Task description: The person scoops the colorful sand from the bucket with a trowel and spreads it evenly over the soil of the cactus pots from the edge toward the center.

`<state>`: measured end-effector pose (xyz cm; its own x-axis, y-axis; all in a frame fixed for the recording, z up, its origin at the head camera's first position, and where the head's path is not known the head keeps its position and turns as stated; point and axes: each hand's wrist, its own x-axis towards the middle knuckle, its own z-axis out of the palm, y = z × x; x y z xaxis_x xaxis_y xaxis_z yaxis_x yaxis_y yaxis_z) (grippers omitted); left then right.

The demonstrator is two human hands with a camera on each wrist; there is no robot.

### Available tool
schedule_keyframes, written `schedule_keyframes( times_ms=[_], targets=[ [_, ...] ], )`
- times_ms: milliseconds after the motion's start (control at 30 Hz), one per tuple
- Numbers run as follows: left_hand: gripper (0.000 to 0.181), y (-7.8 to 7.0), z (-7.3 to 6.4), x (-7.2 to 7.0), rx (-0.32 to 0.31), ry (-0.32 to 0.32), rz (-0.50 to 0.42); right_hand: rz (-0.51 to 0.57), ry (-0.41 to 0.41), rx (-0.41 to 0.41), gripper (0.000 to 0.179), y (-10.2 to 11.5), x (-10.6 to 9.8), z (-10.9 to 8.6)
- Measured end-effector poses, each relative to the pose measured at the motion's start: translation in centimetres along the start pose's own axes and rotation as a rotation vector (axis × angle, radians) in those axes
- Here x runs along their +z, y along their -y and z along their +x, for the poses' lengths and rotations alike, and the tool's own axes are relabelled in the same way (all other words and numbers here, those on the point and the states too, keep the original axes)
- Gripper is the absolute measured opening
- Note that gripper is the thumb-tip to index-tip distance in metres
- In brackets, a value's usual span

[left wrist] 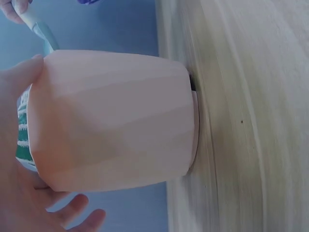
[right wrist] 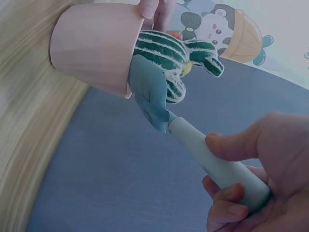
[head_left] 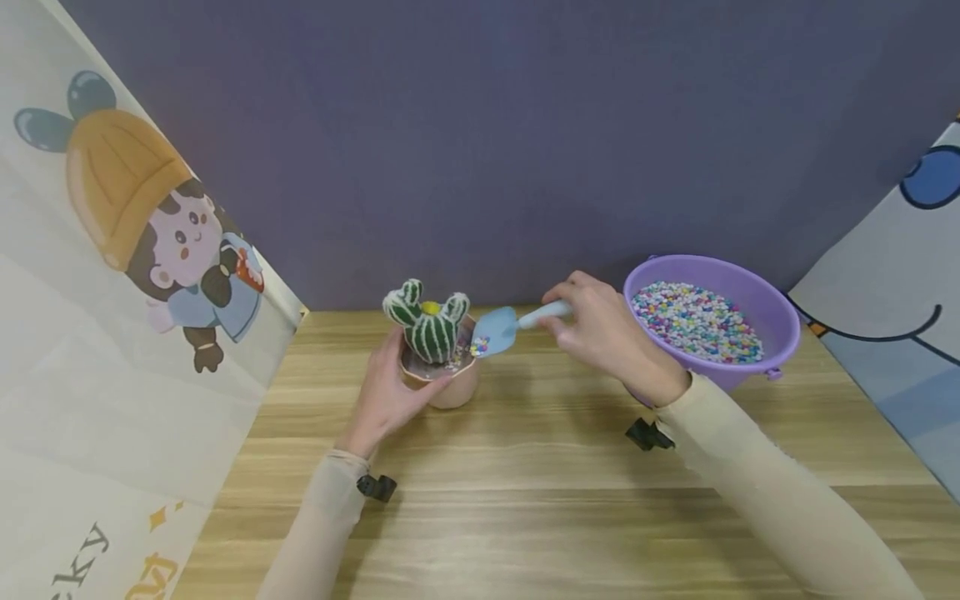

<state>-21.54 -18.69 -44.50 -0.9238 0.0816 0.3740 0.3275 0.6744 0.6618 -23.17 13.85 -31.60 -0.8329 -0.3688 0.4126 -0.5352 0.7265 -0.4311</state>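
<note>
Surface (head_left: pixel 510 500): wood-grained, level across the foreground; two containers stand on it.
Left hand (head_left: pixel 390 396): fingers gripping the pot (head_left: pixel 459 392) near its top, the thumb along the near side of the rim and the other fingers round the left side.
Pot: pink, left of centre, standing on the surface. It is probably light and stiff, its smooth wall perhaps slippery; a brittle rim could chip, so the better hold is the wall just below.
Right hand (head_left: pixel 600 329): fingers closed around the handle of the trowel (head_left: pixel 497 325), the thumb pressed against it.
Trowel: pale blue, blade tip at the pot's right rim; contact cannot be told. It appears light and rigid, best held by the thick handle with the blade steady.
Beads (head_left: pixel 480 345): a small cluster near the blade tip, likely hard, light and quick to roll.
Cactus (head_left: pixel 432 340): green with white ribs, set in the pot; it looks soft and knitted, a poor place to lift by.
Bucket (head_left: pixel 776 321): purple, far right, holding multicoloured beads (head_left: pixel 697 321); likely the heaviest item, best taken by its rim.
Backdrop (head_left: pixel 525 150): dark blue-grey, behind everything.
</note>
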Motion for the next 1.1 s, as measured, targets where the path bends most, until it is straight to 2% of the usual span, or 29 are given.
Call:
schedule_keyframes(
  times_ms=[200, 433, 533, 667, 767, 867, 1100],
  targets=[
    [0.118, -1.0, -0.6, 0.2, -0.073, -0.018, 0.081, -0.02, 0.006, -0.011, 0.023, 0.6, 0.0, -0.3],
    [0.126, -2.1, -1.2, 1.0, -0.167, -0.053, 0.131, -0.075, -0.031, -0.052, 0.025, 1.1, 0.0, -0.6],
    [0.128, -2.2, -1.3, 1.2, -0.185, -0.06, 0.146, -0.087, -0.039, -0.065, 0.025, 1.3, 0.1, -0.6],
    [0.127, -1.8, -1.1, 0.9, -0.153, -0.054, 0.138, -0.083, -0.043, -0.091, 0.025, 1.4, 0.2, -0.7],
    [0.12, -1.3, -0.8, 0.6, -0.086, -0.039, 0.088, -0.079, -0.043, -0.102, 0.025, 1.5, 0.3, -0.7],
    [0.116, -0.8, -0.8, 0.5, -0.048, -0.017, 0.046, -0.091, -0.042, -0.092, 0.023, 1.6, 0.4, -0.6],
    [0.117, -0.7, -0.8, 0.4, -0.062, -0.001, 0.016, -0.103, 0.007, -0.073, 0.023, 2.2, 0.4, -0.2]
  ],
)
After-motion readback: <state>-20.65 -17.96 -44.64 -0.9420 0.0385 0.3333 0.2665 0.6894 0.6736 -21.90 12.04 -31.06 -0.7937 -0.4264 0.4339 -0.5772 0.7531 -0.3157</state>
